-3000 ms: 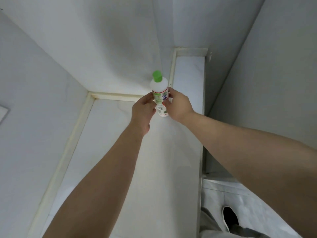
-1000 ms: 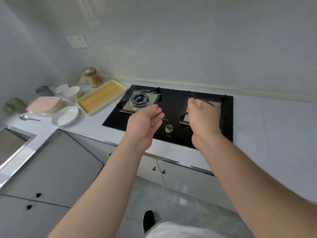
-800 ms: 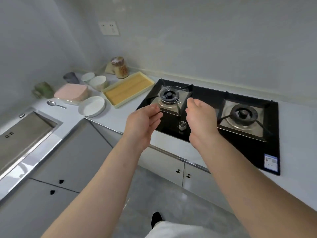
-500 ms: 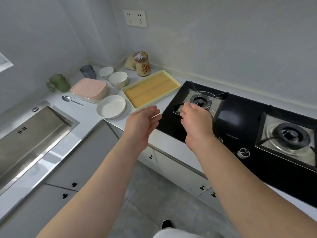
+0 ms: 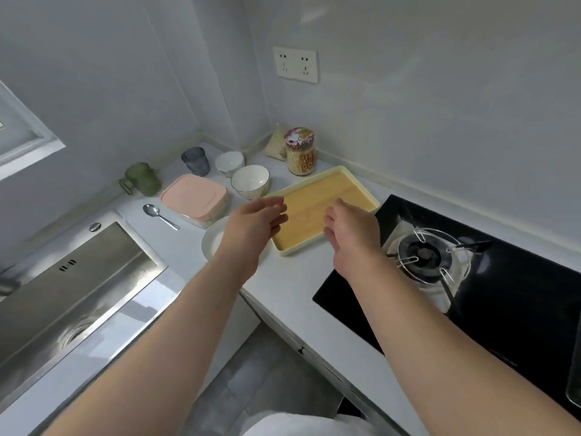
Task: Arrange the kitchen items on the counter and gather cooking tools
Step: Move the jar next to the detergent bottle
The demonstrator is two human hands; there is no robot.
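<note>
1. The left hand [image 5: 254, 225] is held out with fingers loosely spread and slightly curved. Nothing is gripped in it.
2. Same deal with the right hand [image 5: 352, 231]: it's opened up, palm turned inward, and nothing is held.
3. Both hands are seen over the near end of the yellow tray [image 5: 306, 209], one at each side. Whether the tray is actually touched can't be told.
4. The tray is laid flat on the white counter [image 5: 289, 278], just left of the black gas hob [image 5: 503, 303].
5. Writing-wise, a jar [image 5: 301, 155] is stood at the tray's far end with chunky orange letters on it, something like "DO" on the lower line, but the rest can't be read. A cartoon-ish print is seen on its lid. A small bag of grains [image 5: 276, 143] is propped in the corner behind it.
6. Left of the tray, two white bowls [image 5: 250, 180] [image 5: 229, 162], a grey cup [image 5: 195, 160], a green mug [image 5: 143, 179], a pink-lidded box [image 5: 195, 196] and a spoon [image 5: 160, 214] are set out.
7. A white plate [image 5: 212, 243] is partly hidden under the left hand.
8. A steel sink [image 5: 63, 284] is sunk into the counter at near left, and a double wall socket [image 5: 295, 64] is mounted above the jar.
</note>
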